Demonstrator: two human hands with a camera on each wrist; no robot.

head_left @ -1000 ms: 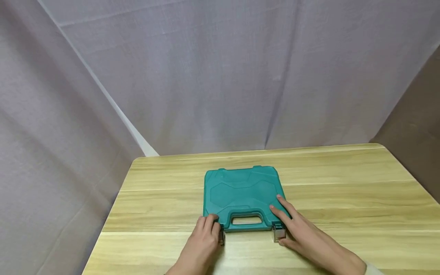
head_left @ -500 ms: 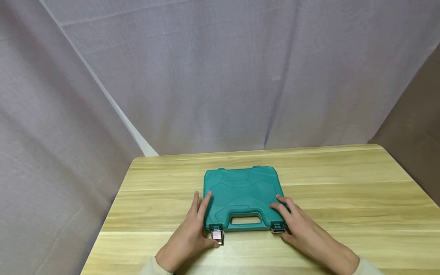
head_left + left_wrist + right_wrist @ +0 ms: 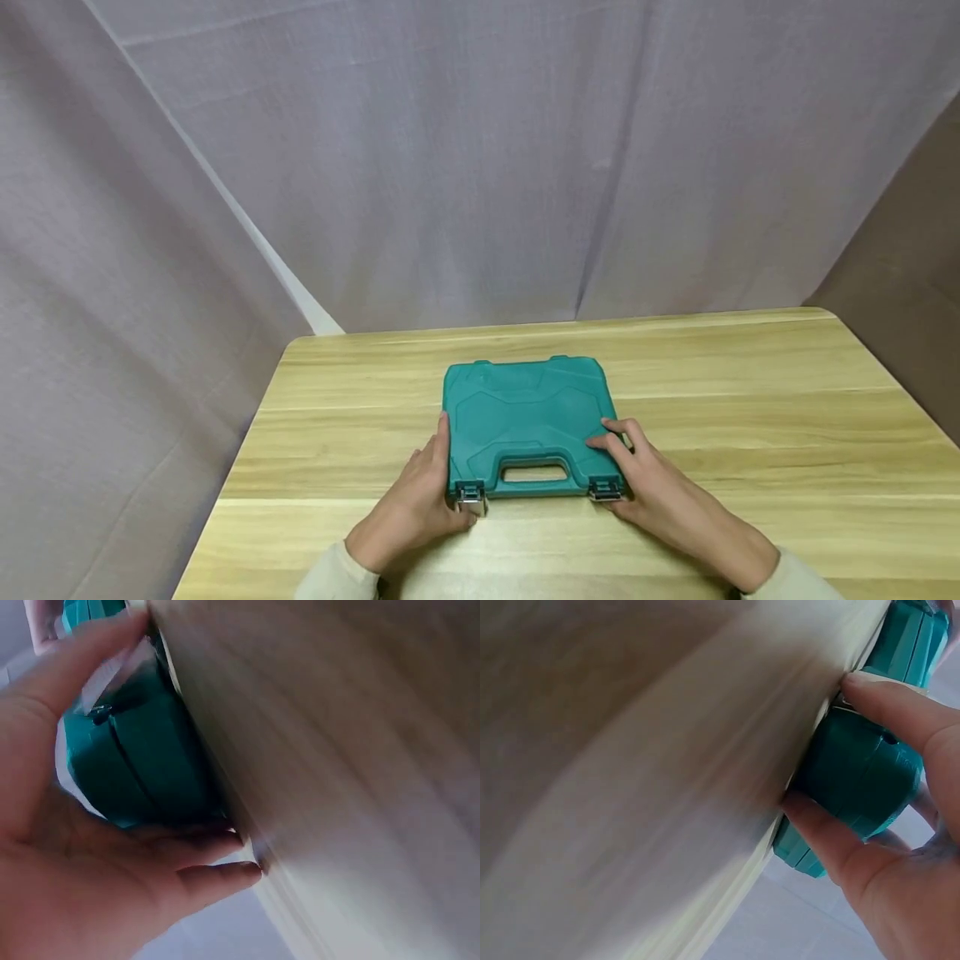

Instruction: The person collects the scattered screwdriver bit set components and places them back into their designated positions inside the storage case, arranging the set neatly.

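Note:
A teal plastic carry case (image 3: 525,412) lies flat on the wooden table (image 3: 750,433), its handle toward me. My left hand (image 3: 416,504) cups the near left corner, fingers along the side and thumb on the left metal latch (image 3: 470,497). At the near right corner my right hand (image 3: 656,487) has its fingers on the lid and side, its thumb by the right latch (image 3: 603,491). The left wrist view has the left hand (image 3: 82,885) wrapped round the case corner (image 3: 135,765). In the right wrist view the right hand (image 3: 900,900) does the same on its corner (image 3: 862,765).
Grey cloth (image 3: 480,167) hangs behind and to the left of the table. The table's far edge (image 3: 570,323) runs close behind the case, and its left edge (image 3: 240,467) is near my left hand.
Both metal latches stuck out toward me a second ago; now they lie folded against the case front. My left hand moved from the front corner to the case's left side.

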